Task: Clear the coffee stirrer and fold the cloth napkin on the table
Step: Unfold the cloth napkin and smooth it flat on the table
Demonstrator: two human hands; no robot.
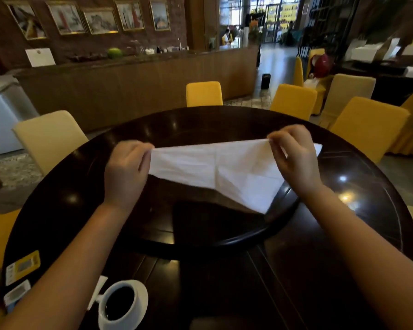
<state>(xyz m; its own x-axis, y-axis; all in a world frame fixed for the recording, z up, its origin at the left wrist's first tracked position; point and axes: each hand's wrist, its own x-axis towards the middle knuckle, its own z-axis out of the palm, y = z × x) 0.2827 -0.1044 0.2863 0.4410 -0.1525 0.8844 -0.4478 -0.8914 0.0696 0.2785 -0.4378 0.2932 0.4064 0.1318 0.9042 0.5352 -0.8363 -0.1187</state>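
My left hand (126, 171) has its fingers curled in, pinching the left corner of the white cloth napkin (215, 170) between thumb and fingertips. My right hand (293, 160) does the same at the right corner, thumb and forefinger closed on the cloth with the other fingers bent behind it. Between the 2 hands the napkin is pulled taut along its top edge and hangs as a triangle, its lower point drooping toward the right and lying on or just over the raised round turntable (200, 234) at the middle of the dark wooden table (343, 234). A small tip of cloth shows beyond my right hand. Crease lines cross the fabric.

Near my left forearm, at the table's near edge, a white cup (119, 303) of dark coffee stands on a white saucer (142, 291). I cannot make out a stirrer. To the left of it lie a yellow packet (24, 265) and a paler packet (16, 295). Yellow chairs (204, 94) ring the table.
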